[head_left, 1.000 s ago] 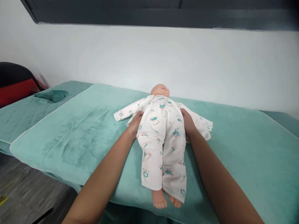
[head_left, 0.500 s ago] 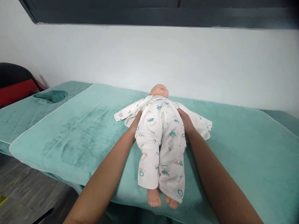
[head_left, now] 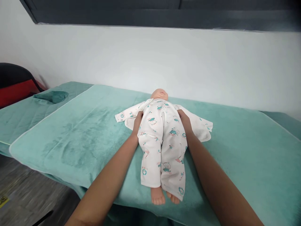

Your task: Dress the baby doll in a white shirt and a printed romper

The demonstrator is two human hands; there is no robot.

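Note:
A baby doll (head_left: 162,94) lies on its back with its feet toward me, dressed in white printed trousers (head_left: 151,150). A matching white top (head_left: 195,121) is spread out to both sides beneath it, its sleeves reaching outward. My left hand (head_left: 138,123) grips the left side of the doll's body. Against the opposite side, my right hand (head_left: 185,122) does the same. Most fingers of both hands are hidden beneath or behind the doll. Its bare feet (head_left: 158,197) stick out of the trouser legs close to the front edge.
A soft green cover (head_left: 77,147) lies under the doll on the bed. At the far left are a dark green pillow-like piece (head_left: 52,96) and a black and red chair (head_left: 16,89). A white wall (head_left: 117,56) stands behind the bed.
The doll's head has sunk slightly lower in view, while its feet have shifted a little upward and its legs have straightened slightly. Both hands keep their hold at its sides.

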